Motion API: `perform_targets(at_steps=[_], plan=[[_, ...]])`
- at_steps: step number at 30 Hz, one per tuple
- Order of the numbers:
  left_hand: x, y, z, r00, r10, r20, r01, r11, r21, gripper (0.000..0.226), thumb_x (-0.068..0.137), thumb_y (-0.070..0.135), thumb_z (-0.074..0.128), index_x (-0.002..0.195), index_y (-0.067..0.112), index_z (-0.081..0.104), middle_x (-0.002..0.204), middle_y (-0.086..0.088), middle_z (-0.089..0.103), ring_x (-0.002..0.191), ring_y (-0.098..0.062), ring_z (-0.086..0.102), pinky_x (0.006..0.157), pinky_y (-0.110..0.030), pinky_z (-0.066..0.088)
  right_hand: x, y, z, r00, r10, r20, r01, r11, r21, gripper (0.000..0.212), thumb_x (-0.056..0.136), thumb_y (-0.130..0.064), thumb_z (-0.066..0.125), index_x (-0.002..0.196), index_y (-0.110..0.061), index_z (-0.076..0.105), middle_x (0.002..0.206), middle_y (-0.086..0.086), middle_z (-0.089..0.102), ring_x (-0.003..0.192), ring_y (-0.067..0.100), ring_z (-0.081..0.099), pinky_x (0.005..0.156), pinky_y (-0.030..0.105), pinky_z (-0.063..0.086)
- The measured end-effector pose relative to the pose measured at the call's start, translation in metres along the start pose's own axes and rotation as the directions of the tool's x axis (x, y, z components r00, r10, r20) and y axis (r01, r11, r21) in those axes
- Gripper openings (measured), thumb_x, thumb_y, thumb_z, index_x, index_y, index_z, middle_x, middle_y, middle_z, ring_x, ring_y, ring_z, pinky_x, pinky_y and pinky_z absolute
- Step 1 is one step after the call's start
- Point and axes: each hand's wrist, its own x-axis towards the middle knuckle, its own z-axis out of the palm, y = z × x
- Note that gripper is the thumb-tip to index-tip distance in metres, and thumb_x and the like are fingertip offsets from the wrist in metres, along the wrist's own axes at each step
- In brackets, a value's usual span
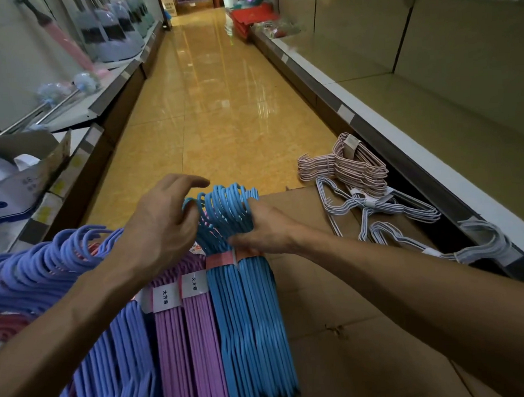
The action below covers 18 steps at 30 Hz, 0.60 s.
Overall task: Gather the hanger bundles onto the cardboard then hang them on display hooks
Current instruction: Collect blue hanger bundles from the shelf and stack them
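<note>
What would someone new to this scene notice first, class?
Probably the bright blue hanger bundle at centre, lying on the cardboard, with the left hand and right hand gripping its hooks. Beside it, toward the left, lie purple hanger bundles. Pale wire hangers sprawl on the cardboard's right edge.

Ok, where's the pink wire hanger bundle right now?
In the head view, the pink wire hanger bundle lies right of centre at the cardboard's far edge, against the right shelf base, just beyond the white wire hangers.
</note>
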Motion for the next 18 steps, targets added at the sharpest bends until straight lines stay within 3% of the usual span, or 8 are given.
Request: perform_targets(at_steps=[2, 5, 7, 10, 12, 18], plan=[[0.003, 0.009, 0.002, 0.997, 0.082, 0.001, -0.082, 0.997, -0.007, 0.034, 0.096, 0.007, 0.050, 0.128, 0.011, 0.060, 0.132, -0.005, 0.057, 0.106, -0.004, 0.047, 0.082, -0.002, 0.033, -0.003, 0.001, -0.001, 1.000, -0.001, 0.009, 0.001, 1.000, -0.009, 0.060, 0.073, -0.042, 0.078, 0.123, -0.022, 0.051, 0.115, 0.001, 0.061, 0.106, 0.023, 0.062, 0.089, 0.047, 0.056], [0.007, 0.017, 0.010, 0.985, 0.165, 0.043, -0.165, 0.986, -0.010, 0.033, 0.094, 0.003, 0.052, 0.126, 0.009, 0.061, 0.128, -0.007, 0.058, 0.110, -0.013, 0.055, 0.088, -0.013, 0.035, -0.012, 0.001, -0.005, 1.000, -0.014, 0.014, 0.015, 0.998, -0.055, 0.060, 0.072, -0.041, 0.079, 0.121, -0.021, 0.049, 0.114, 0.003, 0.058, 0.104, 0.026, 0.060, 0.086, 0.049, 0.057], [0.010, 0.020, 0.015, 0.979, 0.201, 0.041, -0.200, 0.980, -0.019, 0.033, 0.093, 0.001, 0.053, 0.124, 0.008, 0.061, 0.125, -0.007, 0.060, 0.111, -0.018, 0.058, 0.089, -0.020, 0.039, -0.019, 0.002, -0.012, 1.000, -0.021, 0.015, 0.022, 0.998, -0.057, 0.066, 0.076, -0.040, 0.081, 0.129, -0.018, 0.048, 0.123, 0.004, 0.055, 0.112, 0.025, 0.056, 0.092, 0.048, 0.054], [0.011, 0.026, 0.020, 0.973, 0.232, 0.018, -0.231, 0.972, -0.045, 0.031, 0.094, 0.000, 0.054, 0.122, 0.009, 0.063, 0.122, -0.006, 0.061, 0.107, -0.008, 0.054, 0.087, -0.011, 0.038, -0.037, 0.014, -0.027, 1.000, -0.017, 0.009, 0.017, 0.998, -0.061, 0.075, 0.083, -0.041, 0.077, 0.144, -0.016, 0.042, 0.135, 0.003, 0.052, 0.122, 0.020, 0.052, 0.101, 0.041, 0.048], [0.010, 0.031, 0.024, 0.960, 0.279, 0.015, -0.277, 0.958, -0.071, 0.029, 0.095, 0.001, 0.050, 0.120, 0.008, 0.064, 0.119, -0.005, 0.062, 0.105, -0.006, 0.054, 0.087, -0.007, 0.040, -0.050, 0.028, -0.041, 1.000, 0.006, -0.026, -0.007, 0.999, -0.049, 0.066, 0.087, -0.041, 0.073, 0.143, -0.020, 0.045, 0.130, 0.000, 0.055, 0.118, 0.017, 0.055, 0.099, 0.038, 0.050], [0.006, 0.051, 0.052, 0.881, 0.461, 0.111, -0.446, 0.885, -0.136, 0.031, 0.094, 0.012, 0.042, 0.113, 0.010, 0.066, 0.112, -0.003, 0.063, 0.105, -0.016, 0.059, 0.091, -0.025, 0.045, -0.086, 0.081, -0.084, 0.974, 0.126, -0.190, -0.125, 0.992, 0.016, 0.042, 0.090, -0.029, 0.070, 0.130, -0.019, 0.058, 0.111, -0.003, 0.062, 0.102, 0.013, 0.062, 0.090, 0.033, 0.054]])
